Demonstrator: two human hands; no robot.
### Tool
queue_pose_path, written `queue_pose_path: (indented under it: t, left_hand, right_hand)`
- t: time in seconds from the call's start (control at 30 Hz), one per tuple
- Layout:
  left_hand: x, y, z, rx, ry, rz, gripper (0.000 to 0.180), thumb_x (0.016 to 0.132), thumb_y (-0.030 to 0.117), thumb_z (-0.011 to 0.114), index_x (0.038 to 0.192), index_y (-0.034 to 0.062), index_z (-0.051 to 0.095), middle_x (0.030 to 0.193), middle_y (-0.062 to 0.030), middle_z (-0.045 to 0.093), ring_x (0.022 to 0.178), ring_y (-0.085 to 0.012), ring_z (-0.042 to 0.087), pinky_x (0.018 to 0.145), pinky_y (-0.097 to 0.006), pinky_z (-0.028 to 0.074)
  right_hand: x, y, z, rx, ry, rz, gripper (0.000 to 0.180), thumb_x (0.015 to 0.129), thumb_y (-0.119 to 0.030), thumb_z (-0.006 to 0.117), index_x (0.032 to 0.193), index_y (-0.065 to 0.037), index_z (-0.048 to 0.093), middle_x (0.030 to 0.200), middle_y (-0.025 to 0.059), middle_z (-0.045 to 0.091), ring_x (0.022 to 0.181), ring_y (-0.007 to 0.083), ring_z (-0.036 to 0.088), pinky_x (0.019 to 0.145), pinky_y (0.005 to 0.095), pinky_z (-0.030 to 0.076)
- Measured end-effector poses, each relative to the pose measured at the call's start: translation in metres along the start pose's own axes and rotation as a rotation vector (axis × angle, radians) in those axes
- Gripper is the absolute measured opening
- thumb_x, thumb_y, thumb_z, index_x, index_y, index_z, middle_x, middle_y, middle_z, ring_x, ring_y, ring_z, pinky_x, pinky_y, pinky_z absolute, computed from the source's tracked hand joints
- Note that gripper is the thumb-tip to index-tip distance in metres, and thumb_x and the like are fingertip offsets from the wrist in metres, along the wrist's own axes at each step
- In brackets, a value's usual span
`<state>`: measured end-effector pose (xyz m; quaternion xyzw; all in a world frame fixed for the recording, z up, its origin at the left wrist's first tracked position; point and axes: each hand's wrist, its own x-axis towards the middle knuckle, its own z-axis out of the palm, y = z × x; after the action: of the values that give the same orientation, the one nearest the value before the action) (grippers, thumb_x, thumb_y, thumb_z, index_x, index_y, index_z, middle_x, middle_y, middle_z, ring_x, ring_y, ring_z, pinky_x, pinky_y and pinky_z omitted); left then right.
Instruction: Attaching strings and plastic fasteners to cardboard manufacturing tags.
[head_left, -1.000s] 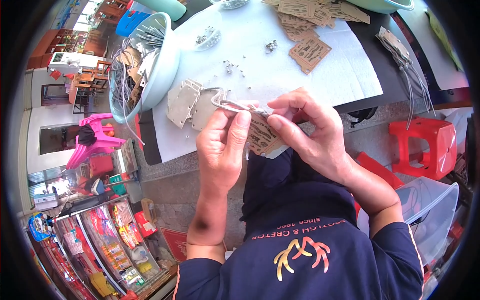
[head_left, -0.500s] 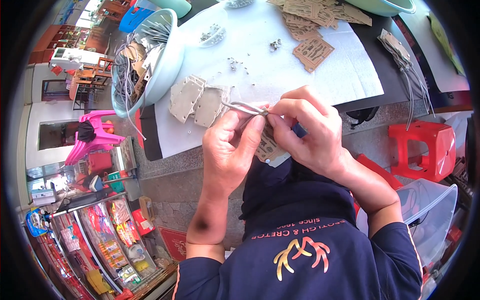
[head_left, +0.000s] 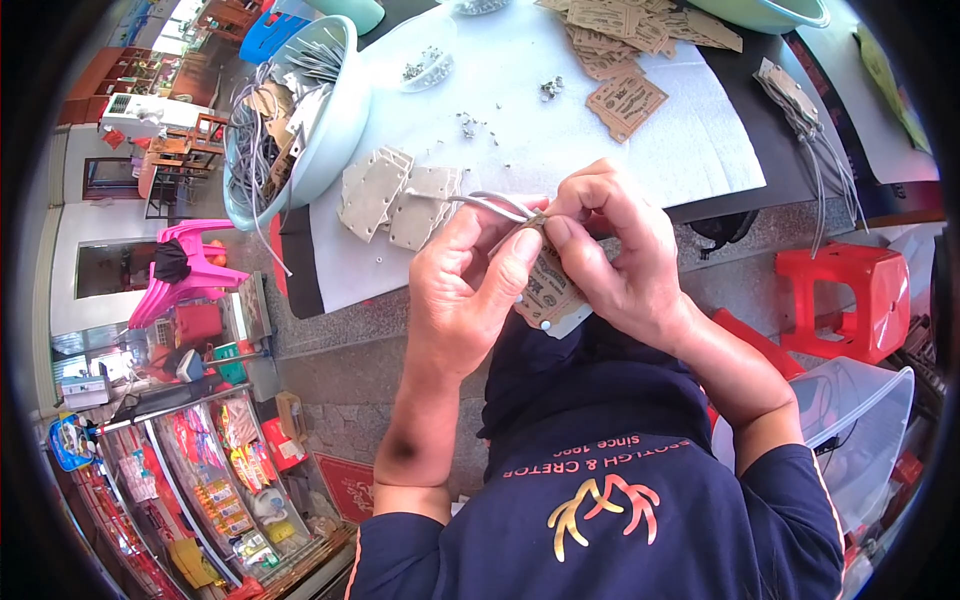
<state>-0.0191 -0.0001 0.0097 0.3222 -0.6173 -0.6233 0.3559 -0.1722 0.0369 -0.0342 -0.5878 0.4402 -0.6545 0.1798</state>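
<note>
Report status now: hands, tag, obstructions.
Left hand gripping brown tag near its top; right hand pinching there too. Tag hanging below both, grey cord extending leftward. Nothing visibly blocking.

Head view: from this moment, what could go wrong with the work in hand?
The tag might slip if the pinch loosens: the left hand and right hand meet only at its upper end, by the cord.

The metal bits lie loose on the white sheet, so a knock could scatter them.

A strand hangs outside the basin and might snag.
</note>
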Motion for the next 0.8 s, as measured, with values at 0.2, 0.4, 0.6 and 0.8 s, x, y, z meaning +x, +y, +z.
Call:
queue_pose_path:
  t: [0.2,0.4,0.6,0.8]
  left_hand:
    - [0.001,-0.001,0.000,0.055,-0.017,0.078,0.025,0.093,0.003,0.054,0.116,-0.0061,0.057,0.103,-0.0074,0.063,0.093,-0.0090,0.059,0.083,-0.024,0.048]
    - [0.001,-0.002,0.005,0.011,0.042,0.078,0.023,0.092,0.001,0.056,0.113,-0.0067,0.058,0.103,-0.0073,0.063,0.093,-0.0088,0.059,0.083,-0.024,0.048]
    - [0.001,-0.002,0.006,-0.065,0.127,0.129,0.013,0.090,0.000,0.061,0.102,-0.0053,0.062,0.094,-0.0051,0.064,0.083,-0.0047,0.057,0.074,-0.020,0.047]
    - [0.003,0.003,0.010,-0.081,0.145,0.072,0.010,0.090,-0.001,0.060,0.099,-0.0045,0.061,0.092,-0.0032,0.063,0.081,-0.0035,0.056,0.073,-0.019,0.046]
  right_hand:
    - [0.001,0.000,0.000,0.077,-0.048,0.098,0.008,0.085,0.000,0.061,0.091,0.000,0.056,0.081,0.0061,0.058,0.063,0.0095,0.053,0.054,0.0222,0.044]
    - [-0.004,0.002,0.006,0.360,0.001,0.272,0.009,0.089,-0.002,0.058,0.096,0.000,0.055,0.077,-0.0002,0.050,0.064,0.0047,0.046,0.054,0.0196,0.039]
    - [-0.002,0.006,0.005,0.248,-0.046,0.135,0.008,0.089,0.000,0.056,0.098,-0.001,0.054,0.083,0.0010,0.049,0.066,0.0048,0.043,0.057,0.0196,0.038]
    - [-0.006,0.010,0.009,0.234,0.052,-0.046,0.010,0.091,0.000,0.054,0.101,0.000,0.053,0.093,0.0047,0.053,0.073,0.0055,0.046,0.063,0.0211,0.041]
